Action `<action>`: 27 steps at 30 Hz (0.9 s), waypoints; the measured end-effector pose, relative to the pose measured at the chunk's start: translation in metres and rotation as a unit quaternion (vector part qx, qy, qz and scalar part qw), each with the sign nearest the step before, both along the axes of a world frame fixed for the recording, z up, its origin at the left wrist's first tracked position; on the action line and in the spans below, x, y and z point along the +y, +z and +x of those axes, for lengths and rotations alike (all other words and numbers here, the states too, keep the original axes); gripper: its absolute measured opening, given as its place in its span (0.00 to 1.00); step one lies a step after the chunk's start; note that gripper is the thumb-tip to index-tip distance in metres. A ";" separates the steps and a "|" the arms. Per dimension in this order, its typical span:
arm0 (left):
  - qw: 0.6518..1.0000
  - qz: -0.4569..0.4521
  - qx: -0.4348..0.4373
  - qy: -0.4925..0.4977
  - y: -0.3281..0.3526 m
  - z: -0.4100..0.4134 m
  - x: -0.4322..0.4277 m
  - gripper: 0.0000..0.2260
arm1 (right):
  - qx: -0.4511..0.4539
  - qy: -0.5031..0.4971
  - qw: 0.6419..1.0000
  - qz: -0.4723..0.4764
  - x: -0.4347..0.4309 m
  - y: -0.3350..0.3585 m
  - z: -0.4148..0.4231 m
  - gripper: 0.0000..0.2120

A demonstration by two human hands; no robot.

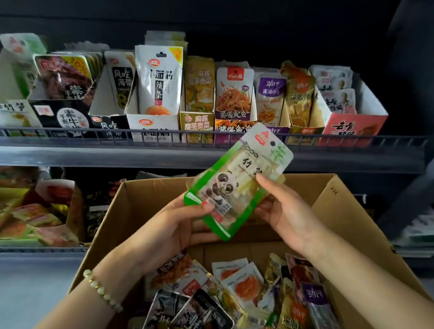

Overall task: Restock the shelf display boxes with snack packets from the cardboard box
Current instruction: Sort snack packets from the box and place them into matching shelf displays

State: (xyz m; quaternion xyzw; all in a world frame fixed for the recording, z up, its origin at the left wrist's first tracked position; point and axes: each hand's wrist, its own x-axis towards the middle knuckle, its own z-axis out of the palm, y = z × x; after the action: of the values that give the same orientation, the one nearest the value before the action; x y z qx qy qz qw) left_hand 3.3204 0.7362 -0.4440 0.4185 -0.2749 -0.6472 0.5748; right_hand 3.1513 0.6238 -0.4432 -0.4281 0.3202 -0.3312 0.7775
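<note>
Facing dark shelving [86, 150]. Gripping bamboo-shoot packet [237, 183] between left hand [179, 226] and right hand [286, 211], long axis up-right. Judged destination: display box [9, 112], far up-left of left hand.

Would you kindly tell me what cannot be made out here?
- Lower print of the bamboo-shoot packet: head view, under thumbs of the left hand and right hand.
- Fill of the bamboo-shoot display box: head view, behind its front wall.
- Print on the lower-shelf packets: head view, blurred.
- Near wall of the cardboard box: head view, past bottom edge.
</note>
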 end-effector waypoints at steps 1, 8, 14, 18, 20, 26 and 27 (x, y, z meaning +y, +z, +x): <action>0.999 -0.001 0.021 -0.044 0.001 0.002 0.002 0.28 | 0.006 0.012 1.000 -0.022 -0.002 0.004 -0.001 0.14; 0.957 -0.053 0.164 -0.234 -0.002 0.010 0.008 0.25 | 0.033 0.117 0.989 -0.080 0.007 0.000 0.003 0.09; 0.990 0.039 0.047 -0.125 -0.001 0.007 0.012 0.23 | 0.079 0.105 0.988 -0.085 0.002 -0.009 0.007 0.14; 0.993 0.083 -0.074 -0.048 0.002 -0.004 0.010 0.10 | 0.090 0.091 0.986 -0.108 0.001 -0.010 0.007 0.20; 0.985 0.087 -0.141 -0.054 0.001 -0.006 0.011 0.13 | 0.110 0.097 0.980 -0.135 0.004 -0.009 0.008 0.22; 0.985 0.059 -0.154 -0.043 0.000 -0.010 0.010 0.15 | 0.155 0.010 0.977 -0.149 0.003 -0.013 0.007 0.16; 0.987 0.047 -0.147 -0.032 0.001 -0.009 0.009 0.17 | 0.151 -0.040 0.977 -0.147 0.001 -0.013 0.007 0.14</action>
State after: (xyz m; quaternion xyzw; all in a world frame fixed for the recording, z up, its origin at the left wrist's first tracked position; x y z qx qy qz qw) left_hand 3.3111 0.7453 -0.4431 0.5267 -0.3389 -0.6092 0.4864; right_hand 3.1584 0.6246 -0.4564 -0.5696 0.3983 -0.3371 0.6350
